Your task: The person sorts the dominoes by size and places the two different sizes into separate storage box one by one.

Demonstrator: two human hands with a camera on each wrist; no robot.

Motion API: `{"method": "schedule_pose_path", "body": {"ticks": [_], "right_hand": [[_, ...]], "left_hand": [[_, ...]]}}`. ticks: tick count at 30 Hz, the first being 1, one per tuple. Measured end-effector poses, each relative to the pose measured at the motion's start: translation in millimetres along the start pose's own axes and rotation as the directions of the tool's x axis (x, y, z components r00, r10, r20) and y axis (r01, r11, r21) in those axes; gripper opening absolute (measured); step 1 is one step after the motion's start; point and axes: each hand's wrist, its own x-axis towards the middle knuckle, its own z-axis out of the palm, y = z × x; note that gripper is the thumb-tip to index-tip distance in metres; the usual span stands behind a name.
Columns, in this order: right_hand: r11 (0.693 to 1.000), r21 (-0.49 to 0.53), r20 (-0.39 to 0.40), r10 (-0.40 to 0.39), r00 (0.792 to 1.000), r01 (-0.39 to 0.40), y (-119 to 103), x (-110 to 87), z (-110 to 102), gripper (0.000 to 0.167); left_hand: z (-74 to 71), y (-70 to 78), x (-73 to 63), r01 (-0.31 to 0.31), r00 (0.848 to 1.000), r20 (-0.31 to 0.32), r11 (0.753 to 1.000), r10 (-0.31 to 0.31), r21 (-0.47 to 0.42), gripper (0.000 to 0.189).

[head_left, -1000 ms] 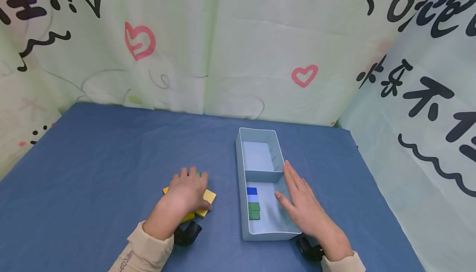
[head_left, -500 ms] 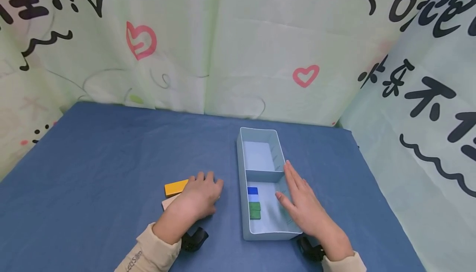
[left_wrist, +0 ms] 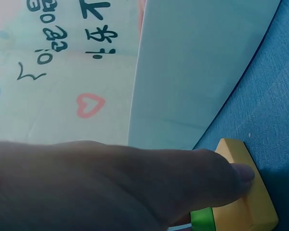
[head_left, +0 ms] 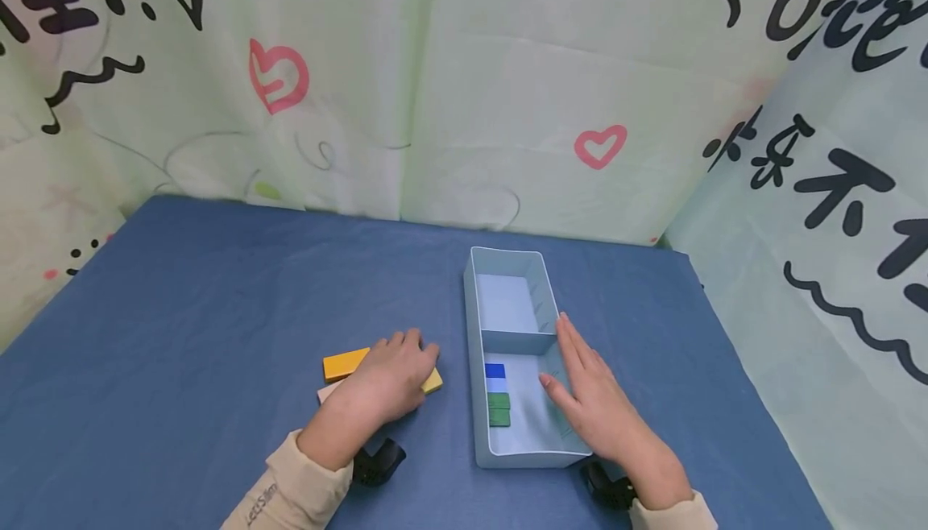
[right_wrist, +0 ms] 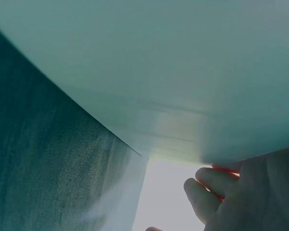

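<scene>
My left hand (head_left: 387, 381) is over a small group of coloured blocks to the left of the box. Its thumb lies on a pale yellow block (left_wrist: 248, 192) that it grips, and the fingers are mostly hidden behind the hand. A green block (left_wrist: 203, 220) shows right beside the yellow one. An orange block (head_left: 344, 364) and a beige block (head_left: 329, 390) stick out past the hand's left side. My right hand (head_left: 598, 401) rests with straight fingers along the right rim of the light blue two-compartment box (head_left: 480, 433), thumb over the near compartment.
Blue (head_left: 495, 370), light blue (head_left: 497, 386) and green blocks (head_left: 499, 409) stand in a row along the near compartment's left wall. The divider (head_left: 518, 342) crosses the box. A blue cloth (head_left: 217, 312) covers the table, with printed curtains (head_left: 493, 87) behind it.
My left hand has moved to the right, and the yellow block has shifted right with it. The orange and beige blocks have come into view. The right hand stays at the box rim.
</scene>
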Motion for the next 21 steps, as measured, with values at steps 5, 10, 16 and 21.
{"method": "schedule_pose_path", "body": {"ticks": [5, 10, 16, 21], "right_hand": [[1.0, -0.002, 0.0, 0.004, 1.0, -0.004, -0.3, -0.5, 0.3, 0.077], [1.0, -0.003, 0.001, 0.004, 1.0, -0.004, 0.3, -1.3, 1.1, 0.077], [1.0, 0.001, 0.001, 0.001, 1.0, -0.001, 0.1, -0.7, -0.3, 0.077], [1.0, 0.005, 0.005, 0.008, 1.0, -0.008, -0.6, -0.5, -0.1, 0.077]], "left_hand": [[-0.4, 0.0, 0.2, 0.003, 1.0, -0.001, 1.0, -0.003, 0.014, 0.034], [1.1, -0.3, 1.0, -0.013, 1.0, -0.007, 1.0, 0.013, 0.028, 0.031], [1.4, -1.3, 3.4, 0.032, 0.999, -0.001, 0.999, -0.032, -0.004, 0.034], [2.2, -1.1, 4.3, 0.099, 0.995, 0.021, 0.995, -0.098, -0.031, 0.037]]}}
